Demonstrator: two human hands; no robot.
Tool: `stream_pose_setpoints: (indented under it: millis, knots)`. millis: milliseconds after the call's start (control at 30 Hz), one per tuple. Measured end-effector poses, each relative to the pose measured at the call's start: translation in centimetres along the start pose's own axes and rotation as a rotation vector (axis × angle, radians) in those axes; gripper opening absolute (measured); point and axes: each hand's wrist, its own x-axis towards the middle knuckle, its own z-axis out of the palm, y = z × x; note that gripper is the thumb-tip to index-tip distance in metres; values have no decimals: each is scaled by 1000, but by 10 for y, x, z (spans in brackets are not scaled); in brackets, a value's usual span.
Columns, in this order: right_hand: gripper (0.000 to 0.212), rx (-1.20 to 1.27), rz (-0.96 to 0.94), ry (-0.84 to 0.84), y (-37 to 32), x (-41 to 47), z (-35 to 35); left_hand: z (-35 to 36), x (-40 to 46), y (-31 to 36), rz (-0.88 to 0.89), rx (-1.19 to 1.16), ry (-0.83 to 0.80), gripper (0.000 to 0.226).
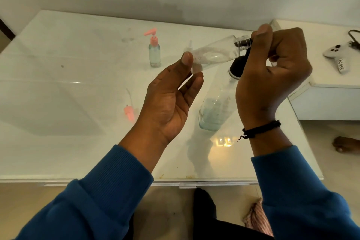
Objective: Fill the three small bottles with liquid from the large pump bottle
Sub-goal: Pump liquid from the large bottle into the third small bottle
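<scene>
Overhead, clear plastic small bottle [212, 55]: left hand [171, 99] cradling loosely, right hand [272, 68] pinching its neck.

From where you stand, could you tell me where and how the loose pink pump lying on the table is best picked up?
Pinch the pink collar from above, fingers on its two long sides. The pump lies flat on the table near the left hand, and its thin clear tube would likely bend or slip; the collar is the thickest, firmest part.
</scene>
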Motion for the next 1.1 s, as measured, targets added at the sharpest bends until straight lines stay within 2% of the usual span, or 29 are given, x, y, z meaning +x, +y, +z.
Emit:
stream_pose_setpoints:
  millis: [1100]
  knots:
    - [33, 8, 17, -24, -1, -6, -1, 0, 1, 1, 15, -4, 11, 34]
